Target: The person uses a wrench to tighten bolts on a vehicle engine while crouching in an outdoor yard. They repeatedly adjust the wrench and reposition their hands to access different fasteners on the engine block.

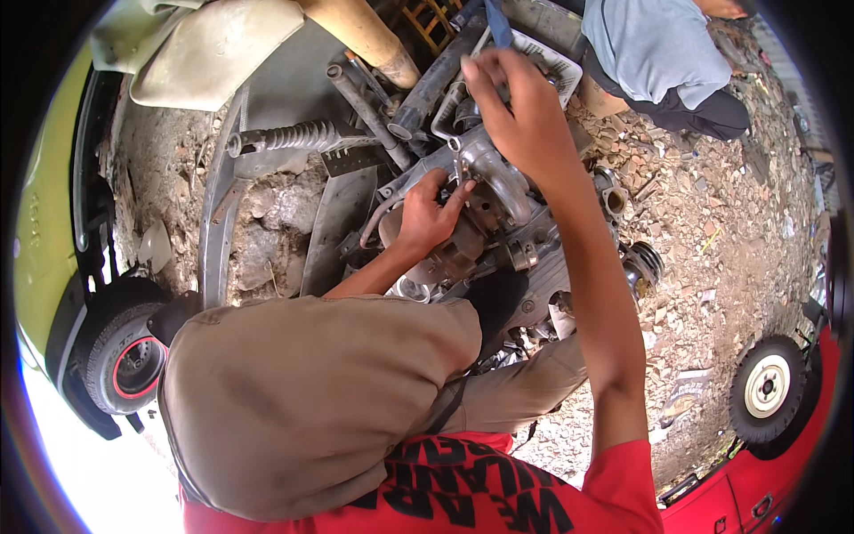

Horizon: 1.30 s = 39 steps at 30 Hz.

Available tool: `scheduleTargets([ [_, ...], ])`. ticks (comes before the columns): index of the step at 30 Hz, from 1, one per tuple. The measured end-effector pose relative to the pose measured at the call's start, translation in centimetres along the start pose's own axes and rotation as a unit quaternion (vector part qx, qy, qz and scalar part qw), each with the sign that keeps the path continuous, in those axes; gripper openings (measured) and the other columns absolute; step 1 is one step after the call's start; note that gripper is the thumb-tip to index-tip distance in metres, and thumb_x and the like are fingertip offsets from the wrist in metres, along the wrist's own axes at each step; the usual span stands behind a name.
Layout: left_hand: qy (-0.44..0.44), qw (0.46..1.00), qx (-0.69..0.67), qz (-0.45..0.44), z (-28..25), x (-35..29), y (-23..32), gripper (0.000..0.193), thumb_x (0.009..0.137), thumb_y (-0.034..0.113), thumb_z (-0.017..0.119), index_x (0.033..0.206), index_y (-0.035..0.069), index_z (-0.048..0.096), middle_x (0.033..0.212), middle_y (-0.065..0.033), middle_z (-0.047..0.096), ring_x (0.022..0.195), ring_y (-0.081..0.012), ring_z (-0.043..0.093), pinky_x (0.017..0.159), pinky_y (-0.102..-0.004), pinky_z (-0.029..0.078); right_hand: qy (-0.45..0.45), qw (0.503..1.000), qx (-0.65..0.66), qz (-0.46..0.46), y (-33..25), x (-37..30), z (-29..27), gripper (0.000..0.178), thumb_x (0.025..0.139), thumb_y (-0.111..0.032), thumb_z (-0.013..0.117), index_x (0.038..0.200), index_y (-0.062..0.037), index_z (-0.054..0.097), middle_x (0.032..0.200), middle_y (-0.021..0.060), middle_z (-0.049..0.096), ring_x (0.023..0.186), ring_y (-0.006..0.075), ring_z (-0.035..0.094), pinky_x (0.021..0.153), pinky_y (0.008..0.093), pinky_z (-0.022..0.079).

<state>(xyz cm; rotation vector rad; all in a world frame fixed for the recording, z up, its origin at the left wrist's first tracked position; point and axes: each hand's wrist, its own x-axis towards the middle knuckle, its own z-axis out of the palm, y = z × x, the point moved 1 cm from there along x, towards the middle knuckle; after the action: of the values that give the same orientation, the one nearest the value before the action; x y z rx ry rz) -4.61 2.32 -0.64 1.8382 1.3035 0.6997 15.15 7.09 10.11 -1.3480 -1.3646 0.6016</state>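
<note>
A lime-green vehicle (49, 209) stands at far left, its black wheel (129, 365) ringed in red, in a workspace strewn with metal parts. Next to it, a ridged, spring-like metal part (302, 136) lies among scrap and stones, above the khaki trousers (320, 400) of the person at work. The person's left hand (431, 214) reaches in, fingers partly bent, thumb and forefinger at a slim metal piece (457, 160) beside a curved metal pipe (500, 173); whether they grip it cannot be told. The pipe rises from a greasy engine (543, 280) lying in front of the person, at the middle of the scene. The right hand (525, 107) is raised above the pipe, half open, thumb apart from the bent fingers, with a gap between them. Just beyond it sits a white crate (563, 64). Farther right, another person in a grey-blue shirt (663, 49) is near the stony ground (703, 205), and a red vehicle (765, 485) with a cream-rimmed wheel (767, 387) fills the lower right corner.
</note>
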Motion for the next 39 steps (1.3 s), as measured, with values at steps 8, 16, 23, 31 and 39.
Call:
scheduleTargets([
  [8, -0.03, 0.999, -0.018, 0.001, -0.1, 0.1, 1.4, 0.038, 0.084, 0.027, 0.078, 0.102, -0.003, 0.064, 0.088, -0.019, 0.069, 0.079, -0.03, 0.069, 0.069, -0.0394, 0.052, -0.185, 0.982, -0.028, 0.021, 1.9, -6.5, 1.3, 0.04, 0.096, -0.037, 0.061, 0.087, 0.0021, 0.065, 0.075, 0.0232, 0.063, 0.071, 0.0433, 0.062, 0.065, 0.0479, 0.048],
  [16, -0.04, 0.999, -0.013, 0.002, -0.9, -1.0, -0.2, 0.031, 0.091, 0.028, 0.07, 0.101, -0.001, 0.064, 0.083, -0.0159, 0.065, 0.075, -0.0275, 0.062, 0.069, -0.0373, 0.049, 0.099, 0.99, 0.025, 0.098, -1.2, -5.7, -1.6, 0.023, 0.096, -0.022, 0.065, 0.088, 0.0001, 0.065, 0.072, 0.0166, 0.064, 0.064, 0.0287, 0.063, 0.057, 0.0376, 0.047],
  [23, -0.057, 0.995, -0.056, -0.055, -1.5, -0.7, -0.1, 0.049, 0.108, 0.039, 0.038, 0.096, -0.001, 0.065, 0.084, -0.017, 0.064, 0.079, -0.029, 0.061, 0.077, -0.0396, 0.047, 0.126, 0.989, -0.081, -0.007, -1.0, -11.8, -2.6, 0.013, 0.086, -0.004, 0.073, 0.097, -0.0058, 0.067, 0.084, 0.011, 0.07, 0.067, 0.0231, 0.066, 0.056, 0.0328, 0.048],
  [31, -0.091, 0.992, -0.062, -0.062, -1.2, -0.4, -0.5, 0.049, 0.108, 0.039, 0.036, 0.098, -0.002, 0.062, 0.085, -0.0194, 0.063, 0.081, -0.0335, 0.062, 0.078, -0.0403, 0.047, 0.051, 0.998, -0.021, 0.039, 0.3, -20.2, -0.3, 0.033, 0.075, 0.006, 0.076, 0.105, -0.0059, 0.069, 0.091, 0.0111, 0.071, 0.08, 0.0274, 0.068, 0.066, 0.034, 0.053],
  [39, -0.082, 0.992, -0.077, -0.06, -1.4, -0.7, -0.6, 0.049, 0.109, 0.037, 0.033, 0.099, -0.001, 0.063, 0.082, -0.0191, 0.062, 0.08, -0.033, 0.061, 0.077, -0.0413, 0.047, 0.011, 0.998, 0.015, 0.054, 1.5, -20.5, -1.0, 0.034, 0.074, 0.009, 0.075, 0.105, -0.0047, 0.07, 0.097, 0.0111, 0.072, 0.084, 0.0276, 0.068, 0.073, 0.0344, 0.053],
])
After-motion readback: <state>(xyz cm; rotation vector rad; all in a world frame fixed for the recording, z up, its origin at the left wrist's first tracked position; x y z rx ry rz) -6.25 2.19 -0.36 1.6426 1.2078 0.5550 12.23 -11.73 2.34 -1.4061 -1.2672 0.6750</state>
